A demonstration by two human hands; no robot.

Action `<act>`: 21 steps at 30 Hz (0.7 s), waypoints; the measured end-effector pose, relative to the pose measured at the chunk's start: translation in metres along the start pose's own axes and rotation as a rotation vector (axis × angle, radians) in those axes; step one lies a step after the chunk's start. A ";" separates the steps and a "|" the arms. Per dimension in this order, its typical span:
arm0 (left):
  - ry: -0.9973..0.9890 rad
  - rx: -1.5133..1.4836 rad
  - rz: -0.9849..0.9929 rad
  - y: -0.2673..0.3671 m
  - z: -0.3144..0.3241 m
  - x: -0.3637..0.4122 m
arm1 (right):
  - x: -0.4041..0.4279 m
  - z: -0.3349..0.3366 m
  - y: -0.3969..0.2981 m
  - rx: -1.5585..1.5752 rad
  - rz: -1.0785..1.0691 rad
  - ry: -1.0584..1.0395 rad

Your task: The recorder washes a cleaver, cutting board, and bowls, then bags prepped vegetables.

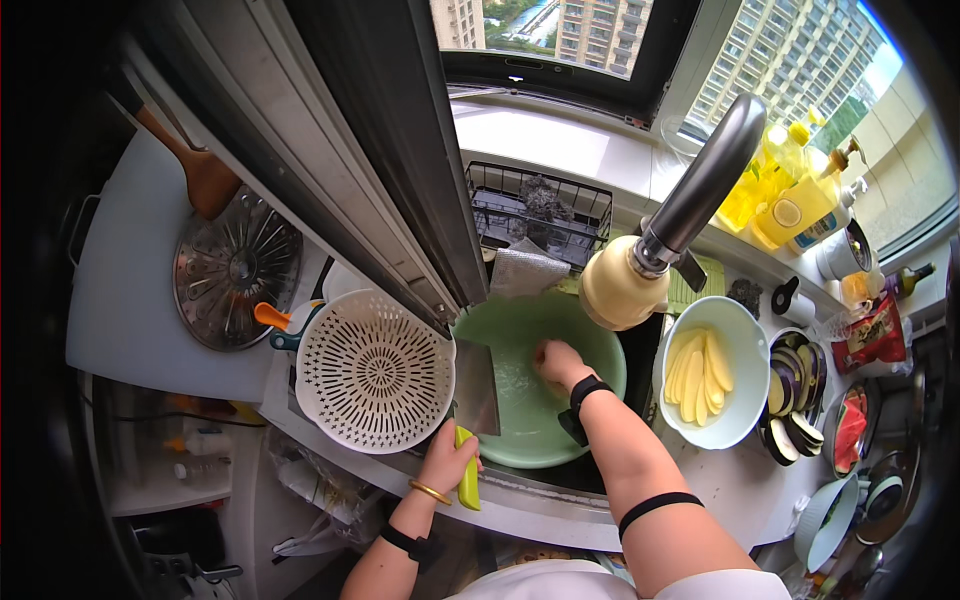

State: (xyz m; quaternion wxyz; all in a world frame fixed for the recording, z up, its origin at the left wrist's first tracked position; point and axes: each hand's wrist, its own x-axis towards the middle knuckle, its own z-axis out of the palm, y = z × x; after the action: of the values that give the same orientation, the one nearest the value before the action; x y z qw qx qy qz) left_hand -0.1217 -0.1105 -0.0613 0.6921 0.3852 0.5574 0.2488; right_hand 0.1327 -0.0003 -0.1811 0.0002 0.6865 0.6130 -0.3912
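Observation:
My left hand (447, 455) grips the lime-green handle (468, 480) of a cleaver. Its broad metal blade (477, 386) points away from me, over the left side of a large green basin (525, 442). Inside that basin, my right hand (561, 363) is low with curled fingers; whether anything is in them is hidden. What looks like shallow water lies around it. Left of the cleaver sits a white slotted colander (375, 370) with a dark green handle. To the right of the basin, a pale bowl (716, 435) holds several peeled, yellowish slices (697, 375), probably potato.
A dark faucet with a cream spray head (624, 289) overhangs the basin. Behind stands a black wire rack (540, 202) with scrubbers. Sliced eggplant (795, 375) and a watermelon piece (850, 435) are at right. A perforated metal disc (236, 270) lies left, behind the window frame (360, 150).

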 end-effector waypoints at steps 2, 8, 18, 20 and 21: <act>0.005 -0.001 -0.030 0.000 0.002 0.001 | -0.032 -0.036 -0.030 0.339 -0.210 0.087; -0.132 -0.011 0.009 0.004 0.026 0.019 | -0.100 -0.048 -0.088 0.449 -0.487 0.211; -0.218 -0.145 0.005 0.024 0.042 0.008 | -0.135 -0.070 -0.039 0.196 -0.374 0.422; -0.217 -0.140 0.016 0.028 0.038 0.000 | -0.136 -0.075 -0.046 0.332 -0.414 0.510; -0.220 -0.135 0.014 0.030 0.036 -0.003 | -0.146 -0.080 -0.061 0.341 -0.484 0.486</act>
State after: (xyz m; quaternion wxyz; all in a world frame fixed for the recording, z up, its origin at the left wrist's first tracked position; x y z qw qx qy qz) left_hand -0.0856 -0.1049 -0.0325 0.7717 0.3664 0.4575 0.2467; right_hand 0.1321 -0.0693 -0.0181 -0.3516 0.5848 0.6657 -0.3021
